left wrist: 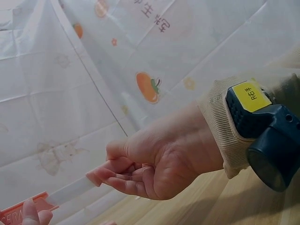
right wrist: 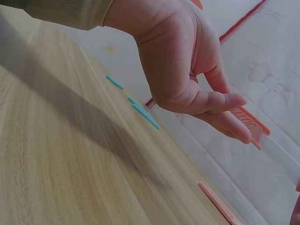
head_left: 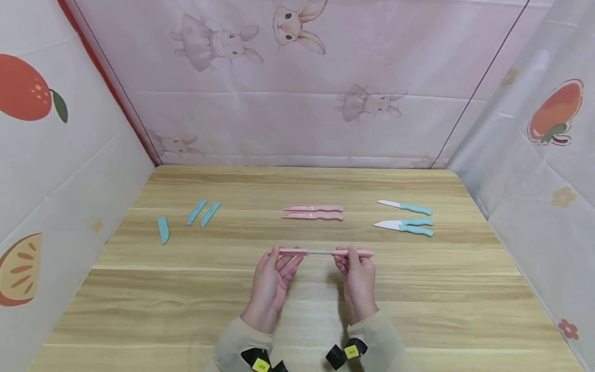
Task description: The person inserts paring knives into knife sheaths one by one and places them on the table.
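Note:
Above the middle of the table, my left hand (head_left: 270, 287) pinches a pink knife sheath (head_left: 295, 251) between thumb and fingers. My right hand (head_left: 360, 284) grips the pink handle of a small knife (head_left: 367, 253). Its white blade (left wrist: 72, 191) spans the gap between the hands, with the tip end inside the sheath mouth. Raised lettering marks the sheath in the right wrist view, where the left hand's fingers (right wrist: 229, 124) hold it by the sides. Most of the knife handle is hidden by the right hand in the left wrist view.
Two pink sheathed knives (head_left: 313, 212) lie beyond the hands. Three knives with blue handles (head_left: 416, 208) and bare white blades lie at the right. Three blue sheaths (head_left: 163, 230) lie at the left. Printed cloth walls (head_left: 297, 129) enclose the wooden table (head_left: 162, 310).

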The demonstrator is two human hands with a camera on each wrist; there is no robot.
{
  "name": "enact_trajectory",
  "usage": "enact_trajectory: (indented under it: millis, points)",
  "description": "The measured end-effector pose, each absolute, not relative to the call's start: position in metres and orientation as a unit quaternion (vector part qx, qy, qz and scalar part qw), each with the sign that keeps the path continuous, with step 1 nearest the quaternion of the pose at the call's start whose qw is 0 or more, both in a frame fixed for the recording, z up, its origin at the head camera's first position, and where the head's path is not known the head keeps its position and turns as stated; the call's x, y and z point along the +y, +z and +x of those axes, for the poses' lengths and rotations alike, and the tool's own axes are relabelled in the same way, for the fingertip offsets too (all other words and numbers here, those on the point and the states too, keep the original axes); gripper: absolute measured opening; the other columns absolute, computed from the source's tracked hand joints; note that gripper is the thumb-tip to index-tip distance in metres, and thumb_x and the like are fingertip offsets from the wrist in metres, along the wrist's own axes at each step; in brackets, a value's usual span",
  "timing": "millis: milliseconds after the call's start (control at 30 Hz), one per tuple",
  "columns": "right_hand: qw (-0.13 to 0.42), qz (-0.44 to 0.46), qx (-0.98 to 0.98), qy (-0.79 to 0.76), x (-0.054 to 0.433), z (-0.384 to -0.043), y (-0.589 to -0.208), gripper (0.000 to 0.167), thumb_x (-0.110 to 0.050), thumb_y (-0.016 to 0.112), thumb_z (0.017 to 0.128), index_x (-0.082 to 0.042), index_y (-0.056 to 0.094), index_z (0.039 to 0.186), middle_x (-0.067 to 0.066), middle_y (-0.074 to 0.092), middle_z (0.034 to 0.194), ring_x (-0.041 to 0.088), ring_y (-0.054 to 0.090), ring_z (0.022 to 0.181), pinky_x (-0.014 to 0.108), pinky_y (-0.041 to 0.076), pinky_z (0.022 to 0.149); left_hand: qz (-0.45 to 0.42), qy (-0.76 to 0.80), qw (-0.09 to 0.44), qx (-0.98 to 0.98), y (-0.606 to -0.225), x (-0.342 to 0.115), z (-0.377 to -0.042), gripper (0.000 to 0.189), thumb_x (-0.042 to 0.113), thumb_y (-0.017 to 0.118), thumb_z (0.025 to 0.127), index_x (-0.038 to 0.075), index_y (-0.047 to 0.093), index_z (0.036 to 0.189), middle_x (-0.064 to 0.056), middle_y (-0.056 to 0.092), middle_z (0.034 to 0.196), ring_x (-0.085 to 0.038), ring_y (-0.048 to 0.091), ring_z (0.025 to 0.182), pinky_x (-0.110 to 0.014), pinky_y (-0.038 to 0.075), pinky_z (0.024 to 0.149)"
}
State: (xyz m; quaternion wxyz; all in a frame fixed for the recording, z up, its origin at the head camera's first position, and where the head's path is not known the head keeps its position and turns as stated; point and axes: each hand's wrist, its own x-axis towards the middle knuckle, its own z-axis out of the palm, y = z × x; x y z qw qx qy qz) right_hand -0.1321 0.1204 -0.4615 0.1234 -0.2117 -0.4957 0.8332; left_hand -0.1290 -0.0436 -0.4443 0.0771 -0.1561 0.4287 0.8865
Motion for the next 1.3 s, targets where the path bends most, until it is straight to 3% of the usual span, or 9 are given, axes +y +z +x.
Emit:
enact_trajectory:
  millis: [367, 1300]
  points:
    - [0.119, -0.213, -0.492, 0.836, 0.1178, -0.1305, -0.4615, 0.034, -0.011, 0.046, 0.098, -0.006, 0.067, 0.072, 0.004, 0.066, 0.074, 0.006, 0.061, 0.061, 0.018, 0.052, 0.061, -0.136, 0.889, 0.079, 0.43, -0.4455, -0.0428, -0.1265, 0.031, 0.028, 0.036, 0.102, 0.0, 0.043, 0.111, -0.026, 0.057, 0.119, -0.024, 0.065, 0.097, -0.018, 0.052, 0.063]
    - [0.121, -0.211, -0.491, 0.836, 0.1125, -0.1301, -0.4626, 0.026, -0.013, 0.049, 0.098, -0.001, 0.064, 0.081, 0.004, 0.067, 0.074, 0.006, 0.063, 0.063, 0.02, 0.053, 0.064, -0.139, 0.886, 0.081, 0.435, -0.4439, -0.0392, -0.1258, 0.032, 0.03, 0.037, 0.102, -0.001, 0.04, 0.112, -0.025, 0.057, 0.12, -0.024, 0.065, 0.097, -0.019, 0.053, 0.066]
